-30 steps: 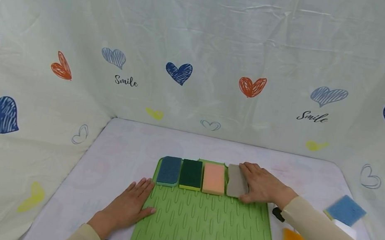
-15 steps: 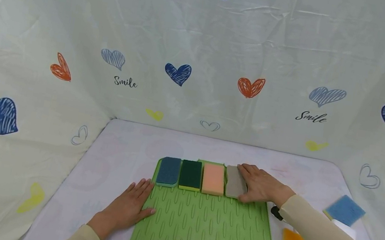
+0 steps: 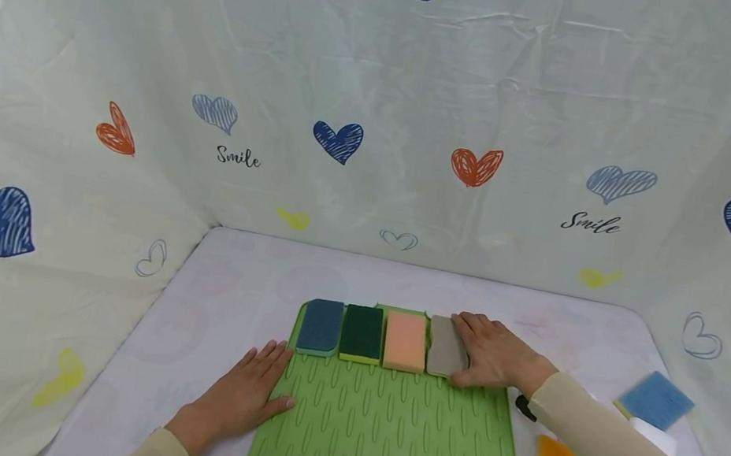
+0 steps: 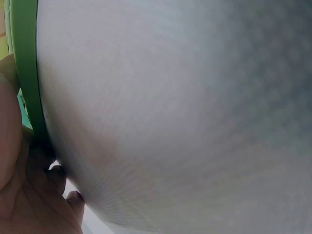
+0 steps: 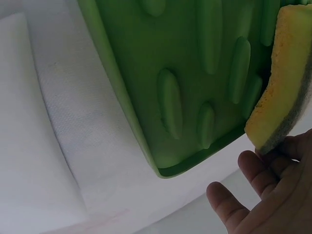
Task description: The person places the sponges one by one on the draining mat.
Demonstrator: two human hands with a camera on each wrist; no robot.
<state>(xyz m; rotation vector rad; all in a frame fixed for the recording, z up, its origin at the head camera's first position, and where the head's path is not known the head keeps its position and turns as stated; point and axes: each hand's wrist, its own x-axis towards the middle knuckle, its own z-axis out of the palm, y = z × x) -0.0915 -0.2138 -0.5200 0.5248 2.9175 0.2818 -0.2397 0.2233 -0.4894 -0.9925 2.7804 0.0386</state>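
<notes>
From my station I see the right hand pinching the grey sponge between thumb and fingers, right of centre in the frame, a hold that seems to keep it level with the three sponges along the green mat. The left hand, fingers extended, grips nothing, probably steadying the mat's left edge. Heart-printed sheeting surrounds the pale tabletop.
</notes>
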